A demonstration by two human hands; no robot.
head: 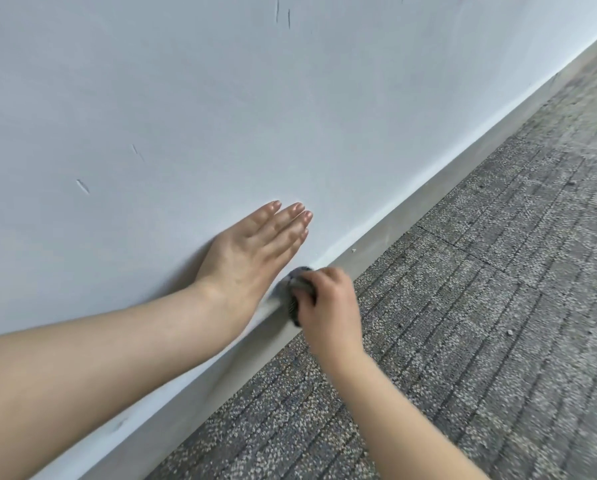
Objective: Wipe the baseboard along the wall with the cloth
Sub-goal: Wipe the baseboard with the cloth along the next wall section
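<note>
Wall [220, 98]: pale, plain, a few short dark scuffs.
Carpet [480, 289]: grey speckled tiles, dark seams.
Baseboard [387, 230]: grey strip running diagonally where wall meets carpet.
Left hand [252, 251]: flat on wall just above baseboard, fingers straight and together.
Right hand [328, 303]: fingers curled tight around cloth.
Cloth [295, 289]: dark grey, bunched, pressed on baseboard's top edge.

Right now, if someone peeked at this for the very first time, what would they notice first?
Probably the two bare hands in the middle: the left hand lies flat, fingers spread, on the white wall, while the right hand presses a dark cloth against the grey baseboard. Next, the speckled grey carpet filling the lower right, and a few thin scratches high on the wall.
</note>
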